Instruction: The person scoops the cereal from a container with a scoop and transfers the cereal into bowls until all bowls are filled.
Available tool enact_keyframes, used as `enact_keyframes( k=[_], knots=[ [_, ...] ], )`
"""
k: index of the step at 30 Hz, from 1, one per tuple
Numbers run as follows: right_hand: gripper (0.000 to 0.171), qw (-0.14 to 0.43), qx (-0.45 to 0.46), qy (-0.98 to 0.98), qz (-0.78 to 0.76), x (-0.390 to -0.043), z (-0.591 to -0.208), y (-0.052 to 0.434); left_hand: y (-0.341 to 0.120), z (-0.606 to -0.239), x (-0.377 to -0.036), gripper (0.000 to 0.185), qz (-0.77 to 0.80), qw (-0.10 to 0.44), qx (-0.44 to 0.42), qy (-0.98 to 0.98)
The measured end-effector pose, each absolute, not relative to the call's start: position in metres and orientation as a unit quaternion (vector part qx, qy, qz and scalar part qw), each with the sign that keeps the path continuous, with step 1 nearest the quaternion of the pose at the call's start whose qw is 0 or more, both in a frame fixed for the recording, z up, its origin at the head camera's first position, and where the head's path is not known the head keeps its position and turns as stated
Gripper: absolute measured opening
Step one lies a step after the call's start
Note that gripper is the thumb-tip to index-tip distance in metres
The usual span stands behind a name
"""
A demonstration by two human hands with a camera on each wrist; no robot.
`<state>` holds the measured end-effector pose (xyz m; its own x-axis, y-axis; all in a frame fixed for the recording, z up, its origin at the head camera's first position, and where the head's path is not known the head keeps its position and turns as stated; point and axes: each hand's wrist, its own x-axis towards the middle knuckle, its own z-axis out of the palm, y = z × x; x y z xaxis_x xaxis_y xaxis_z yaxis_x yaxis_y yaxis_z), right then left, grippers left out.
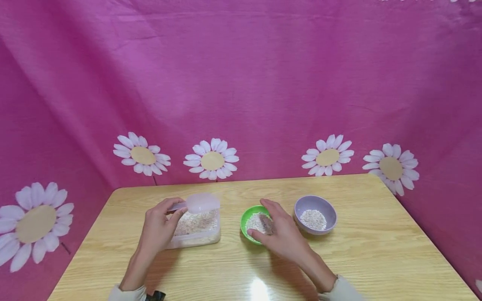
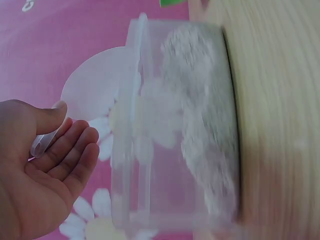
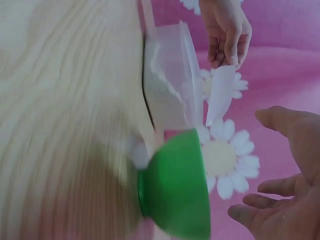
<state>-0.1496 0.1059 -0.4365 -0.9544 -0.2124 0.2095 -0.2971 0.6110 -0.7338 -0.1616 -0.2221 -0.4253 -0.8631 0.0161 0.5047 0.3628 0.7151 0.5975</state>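
Clear plastic makes up the tub (image 1: pixel 196 229) of oat-like flakes on the wooden counter (image 1: pixel 376 259), and a clear scoop (image 1: pixel 197 203) hangs just above its far rim. The left hand (image 1: pixel 160 228) pinches the scoop's handle between thumb and fingers (image 2: pixel 75 150), so that grip is clamped on the scoop; the left wrist view shows the handle end trapped under the thumb, with the tub close beside the palm.

Right of the tub stands a green bowl (image 1: pixel 246 217) with flakes in it. The right hand (image 1: pixel 280 232) lies over its right side, fingers fairly straight and slightly spread, fingertips at the near rim (whether they press it I cannot tell). In the right wrist view that palm is spread wide beside the bowl's green wall, holding nothing.

Just right of the hand sits a lilac bowl (image 1: pixel 315 205), also with flakes, close to the green one but apart from it. Pink cloth (image 1: pixel 241 83) with daisies hangs behind the counter
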Motion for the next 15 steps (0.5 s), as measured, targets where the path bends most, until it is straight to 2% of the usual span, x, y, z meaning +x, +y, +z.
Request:
enact_keyframes(
  k=[9, 15],
  knots=[
    [0.086, 0.008, 0.172, -0.885, 0.433, -0.151, -0.442, 0.061, -0.262, -0.433, -0.15, 0.019, -0.307, 0.246, -0.1, -0.914],
    [0.083, 0.006, 0.19, -0.878, 0.439, -0.149, -0.445, 0.042, -0.282, -0.431, -0.153, 0.019, -0.271, 0.256, -0.129, -0.919]
  ],
)
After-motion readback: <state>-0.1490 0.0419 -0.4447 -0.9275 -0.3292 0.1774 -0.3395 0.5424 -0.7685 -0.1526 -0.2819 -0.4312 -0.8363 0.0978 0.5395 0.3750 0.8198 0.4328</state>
